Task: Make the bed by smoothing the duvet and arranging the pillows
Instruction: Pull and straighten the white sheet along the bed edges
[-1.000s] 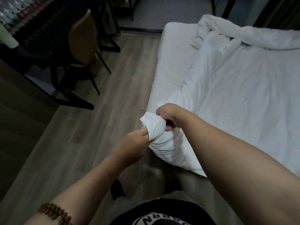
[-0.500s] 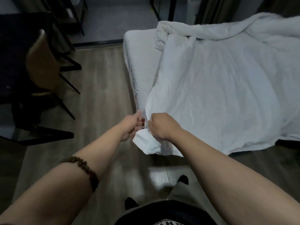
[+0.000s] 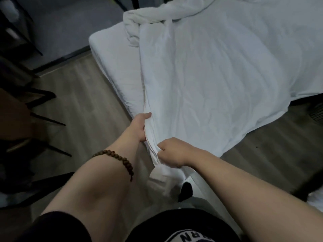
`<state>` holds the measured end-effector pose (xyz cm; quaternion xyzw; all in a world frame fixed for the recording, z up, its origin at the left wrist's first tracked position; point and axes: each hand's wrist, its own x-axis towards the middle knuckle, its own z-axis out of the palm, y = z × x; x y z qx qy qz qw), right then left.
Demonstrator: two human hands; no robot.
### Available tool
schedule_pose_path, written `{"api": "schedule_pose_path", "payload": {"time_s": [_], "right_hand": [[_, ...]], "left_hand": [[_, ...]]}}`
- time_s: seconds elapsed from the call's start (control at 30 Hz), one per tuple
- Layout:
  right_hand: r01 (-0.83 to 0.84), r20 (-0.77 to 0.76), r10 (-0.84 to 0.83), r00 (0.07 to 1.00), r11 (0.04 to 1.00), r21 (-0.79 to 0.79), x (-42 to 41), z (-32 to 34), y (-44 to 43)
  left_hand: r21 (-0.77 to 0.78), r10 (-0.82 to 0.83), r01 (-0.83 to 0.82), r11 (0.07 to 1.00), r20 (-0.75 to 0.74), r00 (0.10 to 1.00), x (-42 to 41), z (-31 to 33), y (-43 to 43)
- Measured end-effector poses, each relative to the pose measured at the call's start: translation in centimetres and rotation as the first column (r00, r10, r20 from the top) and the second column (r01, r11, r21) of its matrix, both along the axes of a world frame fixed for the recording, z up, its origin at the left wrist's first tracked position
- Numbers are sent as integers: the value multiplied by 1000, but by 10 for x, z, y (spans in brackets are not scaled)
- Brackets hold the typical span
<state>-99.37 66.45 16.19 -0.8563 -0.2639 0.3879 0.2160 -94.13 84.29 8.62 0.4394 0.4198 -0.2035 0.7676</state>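
Two bare forearms reach forward; brown bead bracelet (image 3: 120,158) on left wrist. Right hand (image 3: 172,152) fisted, fingers pinching bunched duvet corner near bed's foot. Left hand (image 3: 139,127) just beyond, fingers curled around duvet edge. One white duvet (image 3: 218,75), soft, finely creased, spread flat over bed, far end rumpled in thick roll. White mattress (image 3: 113,58) strip bare at left. Grey wood-plank floor (image 3: 83,95) beside bed.

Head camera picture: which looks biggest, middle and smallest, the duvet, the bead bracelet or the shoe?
1. duvet, by far the largest.
2. bead bracelet and shoe look about alike; the shoe is partly hidden, so I won't rank them.
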Motion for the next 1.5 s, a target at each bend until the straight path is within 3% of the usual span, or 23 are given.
{"api": "schedule_pose_path", "payload": {"time_s": [0.2,0.33,0.43,0.5,0.57,0.67,0.8,0.93,1.17,1.4,1.5], "right_hand": [[18,-39,-25,999,986,-165,11,-6,30],[139,-103,-161,982,971,-196,24,-16,40],[206,-104,-241,965,940,-273,30,-37,51],[232,-106,-283,953,910,-343,26,-48,64],[307,-108,-377,920,863,-401,16,-54,79],[443,-33,-520,854,757,-480,-4,-58,111],[519,55,-602,797,635,-572,-30,-63,158],[612,179,-664,726,505,-609,-55,-68,190],[751,298,-751,589,374,-544,-103,-84,236],[900,259,-920,294,175,-399,-134,-104,294],[926,197,-977,83,3,-377,-139,-111,310]], "left_hand": [[-85,45,-45,995,5,999,35,-18,28],[-103,101,-97,990,38,994,67,-37,51],[-122,17,-17,992,1,1000,92,-50,76],[-62,-130,126,990,-64,990,104,-55,95],[22,-240,244,969,-128,962,110,-58,114],[143,-297,304,942,-68,952,112,-60,147],[145,-309,302,942,29,951,95,-55,181],[156,-321,317,936,4,947,69,-69,222],[158,-313,298,941,83,946,33,-54,266],[210,-360,337,918,82,929,22,-17,287],[225,-410,385,895,75,909,31,-3,285]]}}
